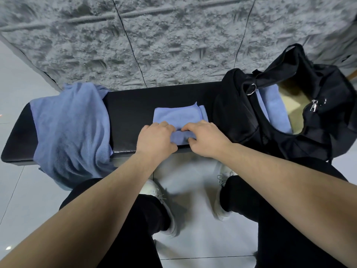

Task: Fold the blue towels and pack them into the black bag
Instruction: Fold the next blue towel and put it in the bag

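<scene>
Blue towel [178, 118] sits square in the middle of the black bench [131, 113], a small, soft, fine-napped cloth already doubled into a neat rectangle, its stitched hem showing along the right edge. Its near edge is rolled up into a thick fold, and that is where both hands are working. Left hand [155, 139] has its fingers curled over the top of that fold, knuckles up, gripping the cloth from the left side. Right hand [204, 137] comes in from the other side, thumb underneath and fingers bent over the top, pinching the same roll of fabric; the two hands' fingertips nearly meet at the towel's centre line. The flat part of the towel lies just beyond the knuckles, toward the wall.

Over on the left, a pile of larger blue towels [71, 130] drapes loose and rumpled across the bench end, plush and shaggy, hanging down over the front edge. On the right end slumps the black bag [241, 117], soft fabric, unzipped and gaping, with a tan lining, a metal ring and a silver zip pull; a folded blue towel [274, 109] lies inside it. Behind the bench, a rough grey textured wall [154, 45]; below, pale glossy floor tiles [19, 93].
</scene>
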The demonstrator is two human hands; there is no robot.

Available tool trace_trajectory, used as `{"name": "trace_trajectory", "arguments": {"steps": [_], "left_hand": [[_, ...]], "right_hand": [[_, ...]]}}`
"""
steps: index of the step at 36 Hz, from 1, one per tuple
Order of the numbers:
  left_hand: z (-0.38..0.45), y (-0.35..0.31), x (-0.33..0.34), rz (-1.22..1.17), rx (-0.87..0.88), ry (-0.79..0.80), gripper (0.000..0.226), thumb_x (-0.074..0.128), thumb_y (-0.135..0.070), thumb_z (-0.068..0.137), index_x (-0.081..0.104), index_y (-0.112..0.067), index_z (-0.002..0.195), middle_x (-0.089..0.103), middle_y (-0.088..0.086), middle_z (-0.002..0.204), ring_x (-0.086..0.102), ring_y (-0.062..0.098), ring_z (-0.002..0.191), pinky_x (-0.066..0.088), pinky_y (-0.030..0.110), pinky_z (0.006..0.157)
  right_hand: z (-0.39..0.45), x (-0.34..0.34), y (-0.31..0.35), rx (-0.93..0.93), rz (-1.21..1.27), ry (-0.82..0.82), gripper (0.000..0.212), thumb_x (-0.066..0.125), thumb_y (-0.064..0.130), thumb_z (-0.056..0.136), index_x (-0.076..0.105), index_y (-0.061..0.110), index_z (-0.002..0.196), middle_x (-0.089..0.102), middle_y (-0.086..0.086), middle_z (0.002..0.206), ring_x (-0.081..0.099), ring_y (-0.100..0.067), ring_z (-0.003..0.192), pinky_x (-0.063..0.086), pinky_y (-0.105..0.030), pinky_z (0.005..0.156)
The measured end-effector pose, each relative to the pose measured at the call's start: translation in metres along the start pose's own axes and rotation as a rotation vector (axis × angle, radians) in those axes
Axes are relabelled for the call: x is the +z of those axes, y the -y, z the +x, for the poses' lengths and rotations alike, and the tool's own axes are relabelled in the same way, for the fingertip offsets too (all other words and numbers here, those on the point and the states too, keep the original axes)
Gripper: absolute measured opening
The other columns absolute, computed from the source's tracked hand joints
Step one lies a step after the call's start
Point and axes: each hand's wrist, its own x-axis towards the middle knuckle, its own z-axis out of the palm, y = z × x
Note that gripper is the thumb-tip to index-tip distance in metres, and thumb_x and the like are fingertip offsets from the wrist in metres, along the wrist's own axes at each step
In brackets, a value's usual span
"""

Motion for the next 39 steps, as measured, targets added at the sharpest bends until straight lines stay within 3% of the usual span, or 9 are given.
{"name": "trace_trajectory", "arguments": {"steps": [6, 11, 18, 23, 25, 31, 34, 36, 39], "left_hand": [[-0.001, -0.003, -0.003, -0.042, -0.015, 0.077, 0.033, 0.053, -0.026, 0.086, 0.034, -0.023, 0.059, 0.035, -0.004, 0.060, 0.042, 0.022, 0.060, 0.026, 0.029, 0.057], [0.006, -0.001, 0.006, -0.126, -0.081, 0.079, 0.036, 0.042, -0.030, 0.090, 0.040, -0.018, 0.056, 0.040, -0.001, 0.058, 0.047, 0.024, 0.057, 0.029, 0.028, 0.050], [0.016, 0.004, 0.002, -0.217, -0.041, 0.172, 0.026, 0.044, -0.035, 0.096, 0.061, -0.021, 0.083, 0.044, -0.002, 0.093, 0.052, 0.024, 0.086, 0.042, 0.034, 0.072], [0.025, 0.005, 0.011, -0.252, -0.148, 0.113, 0.023, 0.044, -0.030, 0.090, 0.053, -0.014, 0.077, 0.046, -0.001, 0.079, 0.047, 0.021, 0.077, 0.030, 0.029, 0.055], [0.025, 0.002, 0.010, -0.222, -0.133, 0.074, 0.021, 0.043, -0.026, 0.091, 0.046, -0.017, 0.072, 0.043, -0.005, 0.075, 0.044, 0.022, 0.081, 0.029, 0.030, 0.063], [0.020, 0.005, 0.010, -0.234, -0.057, -0.077, 0.030, 0.049, -0.025, 0.089, 0.063, -0.021, 0.116, 0.058, -0.006, 0.106, 0.045, 0.020, 0.102, 0.030, 0.029, 0.082], [0.019, 0.007, 0.005, -0.239, -0.011, -0.084, 0.022, 0.052, -0.029, 0.090, 0.066, -0.022, 0.105, 0.057, -0.005, 0.109, 0.046, 0.020, 0.099, 0.035, 0.030, 0.079], [0.016, 0.010, 0.004, -0.210, 0.014, -0.057, 0.009, 0.052, -0.035, 0.088, 0.057, -0.030, 0.083, 0.050, -0.011, 0.087, 0.046, 0.020, 0.088, 0.032, 0.029, 0.070], [0.012, 0.013, 0.005, -0.195, 0.056, 0.000, 0.030, 0.054, -0.034, 0.083, 0.030, -0.032, 0.065, 0.035, -0.011, 0.067, 0.040, 0.018, 0.074, 0.024, 0.029, 0.056]], "right_hand": [[0.001, -0.002, 0.002, 0.111, 0.070, 0.092, 0.036, 0.051, 0.020, 0.084, 0.062, 0.034, 0.115, 0.063, 0.004, 0.100, 0.059, -0.022, 0.090, 0.050, -0.031, 0.070], [0.002, -0.003, 0.000, 0.048, 0.039, 0.078, 0.036, 0.051, 0.021, 0.086, 0.063, 0.030, 0.118, 0.063, 0.009, 0.110, 0.050, -0.016, 0.109, 0.041, -0.029, 0.084], [0.000, -0.005, -0.005, -0.076, -0.051, -0.058, 0.042, 0.058, 0.031, 0.087, 0.056, 0.030, 0.129, 0.057, 0.009, 0.121, 0.042, -0.018, 0.119, 0.031, -0.030, 0.089], [0.004, -0.002, -0.009, -0.165, -0.169, -0.027, 0.049, 0.063, 0.032, 0.087, 0.053, 0.028, 0.135, 0.055, 0.009, 0.122, 0.042, -0.016, 0.119, 0.017, -0.021, 0.084], [0.006, -0.001, -0.010, -0.161, -0.164, -0.033, 0.046, 0.059, 0.026, 0.090, 0.053, 0.026, 0.135, 0.056, 0.008, 0.124, 0.043, -0.018, 0.119, 0.018, -0.021, 0.083], [0.011, -0.003, -0.007, -0.093, -0.119, -0.010, 0.040, 0.050, 0.024, 0.094, 0.055, 0.024, 0.133, 0.060, 0.006, 0.121, 0.047, -0.019, 0.117, 0.029, -0.028, 0.089], [0.012, -0.003, -0.005, -0.088, -0.122, -0.012, 0.036, 0.049, 0.023, 0.093, 0.058, 0.025, 0.128, 0.062, 0.006, 0.113, 0.047, -0.020, 0.112, 0.029, -0.028, 0.086], [0.013, -0.002, -0.005, -0.083, -0.103, -0.009, 0.034, 0.048, 0.022, 0.092, 0.060, 0.027, 0.124, 0.063, 0.008, 0.109, 0.048, -0.019, 0.109, 0.027, -0.028, 0.083], [0.013, -0.001, -0.005, -0.079, -0.086, 0.010, 0.033, 0.047, 0.022, 0.090, 0.063, 0.029, 0.118, 0.064, 0.009, 0.104, 0.048, -0.019, 0.104, 0.029, -0.029, 0.082]]}}
